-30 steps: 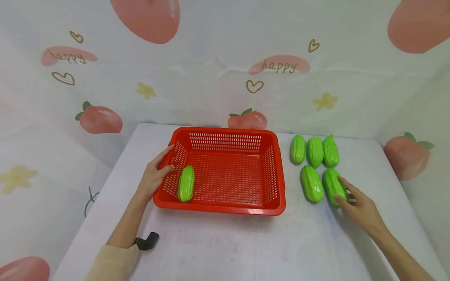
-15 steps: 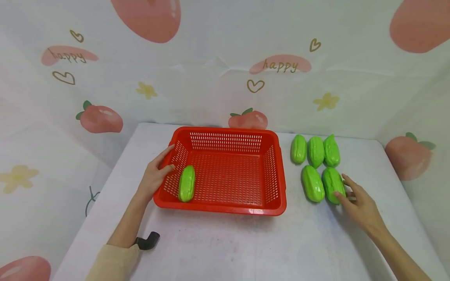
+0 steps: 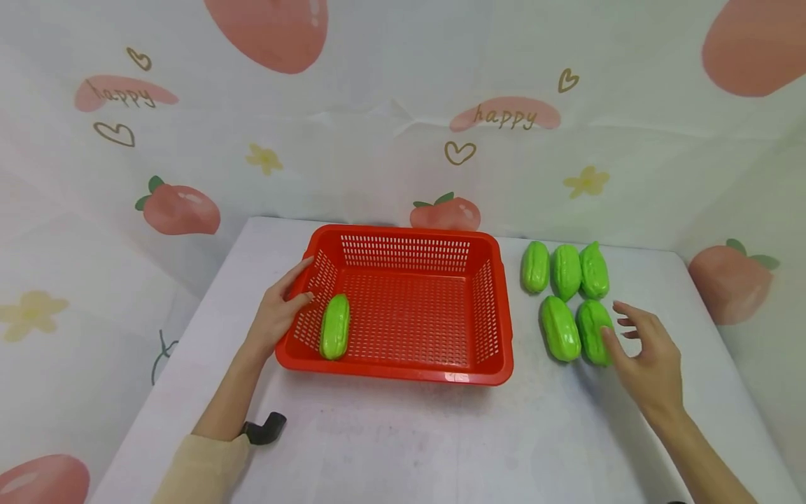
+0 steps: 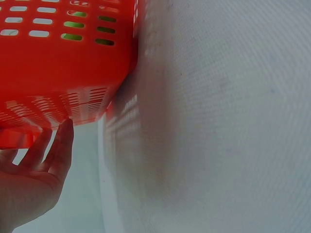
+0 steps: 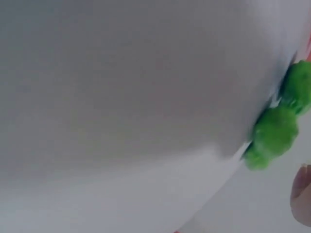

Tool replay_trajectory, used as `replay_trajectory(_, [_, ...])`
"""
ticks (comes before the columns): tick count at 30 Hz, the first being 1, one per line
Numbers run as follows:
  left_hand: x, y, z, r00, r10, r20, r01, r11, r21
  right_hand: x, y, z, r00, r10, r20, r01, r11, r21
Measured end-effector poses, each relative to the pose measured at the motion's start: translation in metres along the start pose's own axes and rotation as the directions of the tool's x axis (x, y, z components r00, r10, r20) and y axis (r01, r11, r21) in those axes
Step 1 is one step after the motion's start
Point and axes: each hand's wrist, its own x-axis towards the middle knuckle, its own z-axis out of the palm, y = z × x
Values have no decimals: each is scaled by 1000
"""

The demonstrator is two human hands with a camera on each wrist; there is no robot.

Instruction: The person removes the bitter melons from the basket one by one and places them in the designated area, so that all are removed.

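Note:
My left hand (image 3: 277, 315) holds the left rim of a red plastic basket (image 3: 393, 376), thumb over the edge. In the left wrist view, the fingers (image 4: 60, 150) lie against the basket's slotted outer wall. One green ridged gourd (image 3: 335, 327) lies inside, along the left wall. My right hand (image 3: 648, 357) hovers with spread, slightly bent fingers just right of another green ridged gourd (image 3: 593, 332), its thumb overlapping that gourd's edge in the head view. To the left lies a similar gourd (image 3: 560, 329). In the right wrist view, blurred gourds (image 5: 276, 131) show beyond the table surface.
Three more green gourds (image 3: 567, 271) lie in a row behind, right of the basket. A black bent piece (image 3: 266, 428) sits at the left forearm by the sleeve (image 3: 204, 465). The white table (image 3: 403, 448) backs onto a printed cloth (image 3: 352, 140).
My right hand has let go of the near right gourd and drawn back slightly to its right, with fingers spreading. The gourd has shifted a little. The left hand stays at the basket.

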Motion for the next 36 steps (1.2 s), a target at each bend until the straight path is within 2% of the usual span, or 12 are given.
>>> replay_trajectory(4, [0,-1,-1,1000,-3,0,3,1000,-9,7,-20,13,995,-101,-22,102,992,69])
replay_trajectory(6, [1,-1,-1,1000,-3,2,3,1000,-14,9,-33,20,986,-160,-51,165,980,108])
replay_trajectory(11, [1,-1,-2,1000,0,2,0,1000,-14,18,-75,39,939,-318,-127,337,926,170])
replay_trajectory(14, [1,0,-2,1000,6,-3,-6,1000,-14,23,-96,50,922,-368,-118,385,901,199])
replay_trajectory(21, [0,-1,-1,1000,9,0,-9,1000,-21,19,-108,79,916,-401,27,378,882,280])
replay_trajectory(28, [1,0,-1,1000,12,-5,-12,1000,-4,21,-129,93,915,-354,193,288,910,299])
replay_trajectory(36, [1,-1,0,1000,-1,-3,1,1000,-20,29,-162,111,877,-287,385,189,943,274])
